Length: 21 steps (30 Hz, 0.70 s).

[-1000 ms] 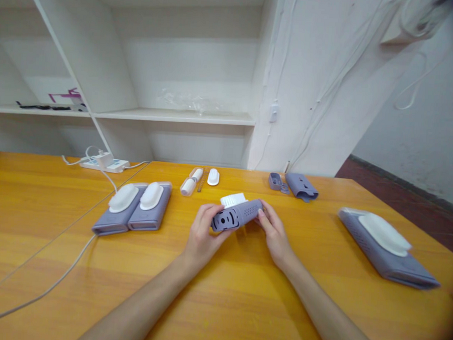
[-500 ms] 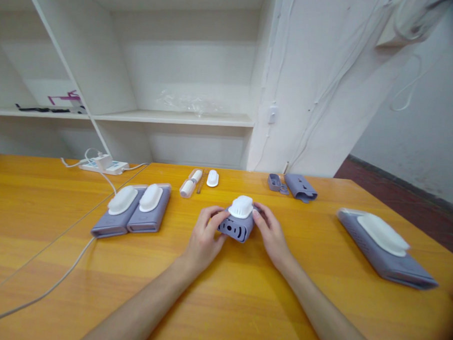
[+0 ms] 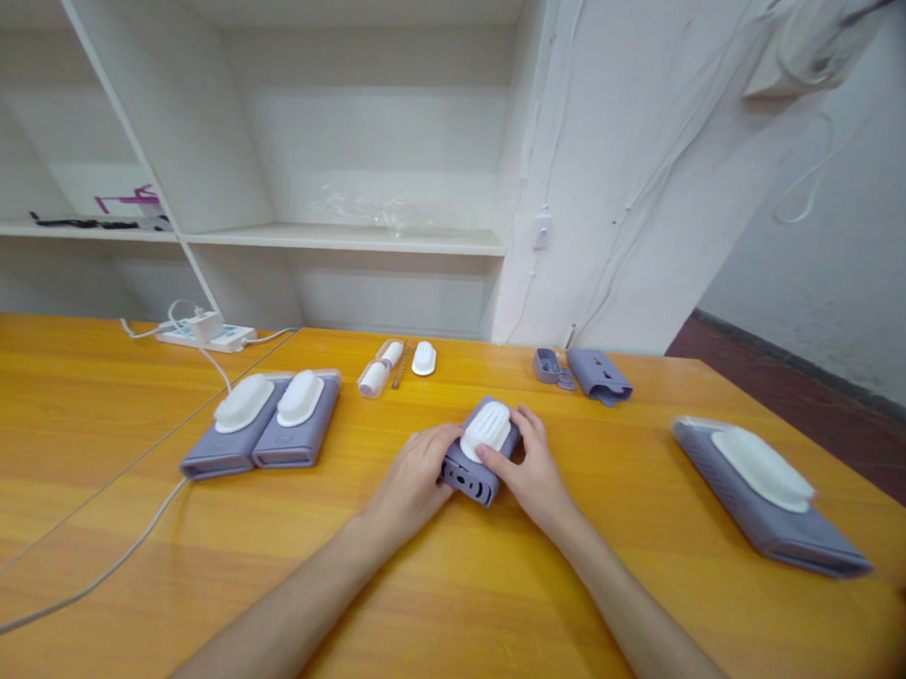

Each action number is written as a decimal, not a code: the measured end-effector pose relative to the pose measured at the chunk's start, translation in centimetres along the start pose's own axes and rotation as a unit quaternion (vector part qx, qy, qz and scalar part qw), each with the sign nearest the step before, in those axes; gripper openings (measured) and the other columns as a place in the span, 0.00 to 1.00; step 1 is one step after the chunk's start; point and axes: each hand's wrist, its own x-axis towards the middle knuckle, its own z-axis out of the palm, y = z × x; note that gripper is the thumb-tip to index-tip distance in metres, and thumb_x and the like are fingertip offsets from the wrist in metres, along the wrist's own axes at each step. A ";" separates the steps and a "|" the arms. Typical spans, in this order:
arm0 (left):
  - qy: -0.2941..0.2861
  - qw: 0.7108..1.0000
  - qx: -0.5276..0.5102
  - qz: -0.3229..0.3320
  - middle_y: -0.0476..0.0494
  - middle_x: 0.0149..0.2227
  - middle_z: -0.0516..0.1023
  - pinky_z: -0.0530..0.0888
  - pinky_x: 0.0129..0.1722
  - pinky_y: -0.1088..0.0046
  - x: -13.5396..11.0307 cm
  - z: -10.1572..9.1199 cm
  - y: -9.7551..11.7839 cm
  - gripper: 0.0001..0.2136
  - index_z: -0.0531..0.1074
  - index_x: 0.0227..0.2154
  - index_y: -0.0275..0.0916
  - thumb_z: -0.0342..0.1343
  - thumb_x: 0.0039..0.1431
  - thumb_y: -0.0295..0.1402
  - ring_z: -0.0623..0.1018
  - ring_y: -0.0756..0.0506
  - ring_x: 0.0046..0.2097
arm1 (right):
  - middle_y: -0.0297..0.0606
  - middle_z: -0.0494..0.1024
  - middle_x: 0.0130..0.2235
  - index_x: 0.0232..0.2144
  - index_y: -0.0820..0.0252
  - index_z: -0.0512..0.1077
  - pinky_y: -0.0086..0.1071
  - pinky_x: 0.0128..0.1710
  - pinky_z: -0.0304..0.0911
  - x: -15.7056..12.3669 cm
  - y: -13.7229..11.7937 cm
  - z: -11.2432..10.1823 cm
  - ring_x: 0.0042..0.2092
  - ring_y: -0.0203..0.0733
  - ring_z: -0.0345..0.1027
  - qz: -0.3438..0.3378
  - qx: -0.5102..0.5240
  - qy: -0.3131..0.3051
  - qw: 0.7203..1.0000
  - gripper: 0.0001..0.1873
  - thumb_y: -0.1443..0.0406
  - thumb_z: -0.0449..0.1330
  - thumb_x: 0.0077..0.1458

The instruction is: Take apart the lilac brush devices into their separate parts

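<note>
Between my hands, over the middle of the table, is a purple-grey plastic case (image 3: 468, 480) with slots and a round hole in its near end. A white ribbed oval cover (image 3: 486, 430) lies on its top face. My left hand (image 3: 417, 473) grips the case by its left side, fingers partly hidden beneath it. My right hand (image 3: 531, 468) is closed around the right side, its thumb pressing on the white cover. Whether the cover is fixed to the case, I cannot tell.
Two purple-grey cases (image 3: 287, 442) with white covers stand at left, and a similar case (image 3: 772, 504) at right. Farther back are a loose white cover (image 3: 424, 358), clear-wrapped white cylinders (image 3: 381, 368), an open purple-grey shell (image 3: 600, 374), a small box (image 3: 548, 365) and a power strip (image 3: 224, 337).
The case has tipped so that more of its top and the white cover faces me. My right thumb has moved from the cover's edge onto its top.
</note>
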 end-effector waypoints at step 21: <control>-0.049 0.999 -0.019 -0.009 0.36 0.59 0.63 0.68 0.53 0.57 0.0 0.2 0.8 0.49 0.44 0.63 0.40 0.67 0.40 0.39 0.70 0.37 0.54 | 0.51 0.53 0.63 0.64 0.61 0.43 0.56 0.63 0.35 -1.0 -0.9 0.6 0.65 0.57 0.40 -0.145 -0.171 -0.041 0.974 0.63 0.46 0.68 0.33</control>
